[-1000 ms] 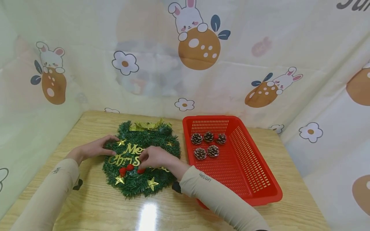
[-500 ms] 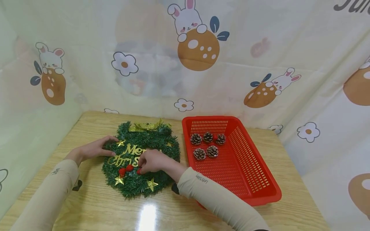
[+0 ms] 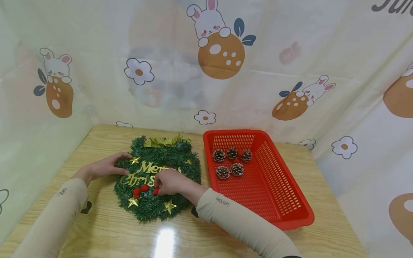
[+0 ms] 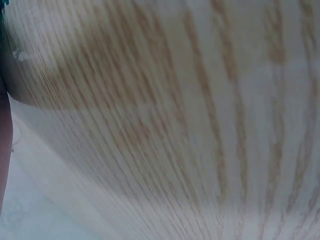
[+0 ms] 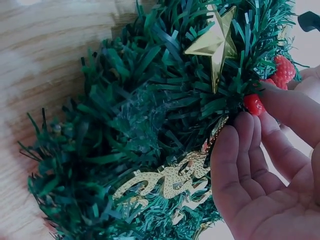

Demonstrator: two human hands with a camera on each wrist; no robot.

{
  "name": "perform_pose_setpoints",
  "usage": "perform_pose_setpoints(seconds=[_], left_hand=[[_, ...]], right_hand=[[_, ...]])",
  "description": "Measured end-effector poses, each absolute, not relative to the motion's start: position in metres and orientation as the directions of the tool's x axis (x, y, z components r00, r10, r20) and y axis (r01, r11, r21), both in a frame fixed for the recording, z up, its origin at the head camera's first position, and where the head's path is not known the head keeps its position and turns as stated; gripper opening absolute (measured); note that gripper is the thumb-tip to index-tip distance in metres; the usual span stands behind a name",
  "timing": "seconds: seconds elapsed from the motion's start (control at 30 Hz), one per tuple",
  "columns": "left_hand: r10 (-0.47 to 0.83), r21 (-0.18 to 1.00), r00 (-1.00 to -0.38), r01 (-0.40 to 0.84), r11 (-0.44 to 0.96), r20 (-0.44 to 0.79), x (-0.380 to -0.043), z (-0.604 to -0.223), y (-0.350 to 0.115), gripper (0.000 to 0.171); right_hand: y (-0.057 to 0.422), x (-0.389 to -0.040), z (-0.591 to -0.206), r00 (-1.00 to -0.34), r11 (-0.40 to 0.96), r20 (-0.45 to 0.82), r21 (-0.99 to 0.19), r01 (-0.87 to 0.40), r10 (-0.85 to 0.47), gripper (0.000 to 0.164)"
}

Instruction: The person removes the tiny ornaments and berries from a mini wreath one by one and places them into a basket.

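Note:
A green Christmas wreath (image 3: 142,211) lies flat on the table, with gold "Merry Christmas" lettering (image 3: 148,167) and gold stars (image 3: 169,205). My left hand (image 3: 108,165) rests on its left edge, thumb and fingers spread apart; in the left wrist view only a sliver of that hand shows. Over the lower middle, my right hand (image 3: 172,182) pinches a small red berry (image 5: 253,104) between thumb and forefinger, against the greenery. Two more red berries (image 3: 140,190) sit just left of it. The right hand hides part of the lettering.
To the right of the wreath stands a red plastic basket (image 3: 284,172) holding several pinecones (image 3: 237,169) and a few red bits between them. A gold ribbon bow (image 3: 162,141) tops the wreath. Patterned curtain (image 3: 174,86) hangs behind the wooden table (image 3: 122,240).
My right hand has shifted slightly down and right and bent closer over the red berry, which is now more covered. My left hand stays in place.

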State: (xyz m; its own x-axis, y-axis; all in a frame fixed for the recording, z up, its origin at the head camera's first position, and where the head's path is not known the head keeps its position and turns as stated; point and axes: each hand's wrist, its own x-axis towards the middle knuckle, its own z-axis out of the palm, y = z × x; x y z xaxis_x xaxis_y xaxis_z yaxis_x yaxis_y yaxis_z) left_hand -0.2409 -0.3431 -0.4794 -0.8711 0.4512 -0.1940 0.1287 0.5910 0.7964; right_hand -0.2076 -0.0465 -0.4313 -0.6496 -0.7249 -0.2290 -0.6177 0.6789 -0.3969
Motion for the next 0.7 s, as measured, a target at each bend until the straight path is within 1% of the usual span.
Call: perform_pose_setpoints(seconds=[0.43,0.7], left_hand=[[0.457,0.805,-0.868,0.125,0.580,-0.194,-0.2416,-0.4819,-0.3440,0.068],[0.454,0.798,-0.870,0.130,0.589,-0.193,-0.2429,-0.4815,-0.3452,0.069]], right_hand=[[-0.0441,-0.2079,-0.4276,-0.652,0.677,-0.225,-0.419,-0.606,-0.724,0.013],[-0.0436,-0.2078,-0.4239,-0.674,0.675,-0.196,-0.457,-0.580,-0.712,0.007]])
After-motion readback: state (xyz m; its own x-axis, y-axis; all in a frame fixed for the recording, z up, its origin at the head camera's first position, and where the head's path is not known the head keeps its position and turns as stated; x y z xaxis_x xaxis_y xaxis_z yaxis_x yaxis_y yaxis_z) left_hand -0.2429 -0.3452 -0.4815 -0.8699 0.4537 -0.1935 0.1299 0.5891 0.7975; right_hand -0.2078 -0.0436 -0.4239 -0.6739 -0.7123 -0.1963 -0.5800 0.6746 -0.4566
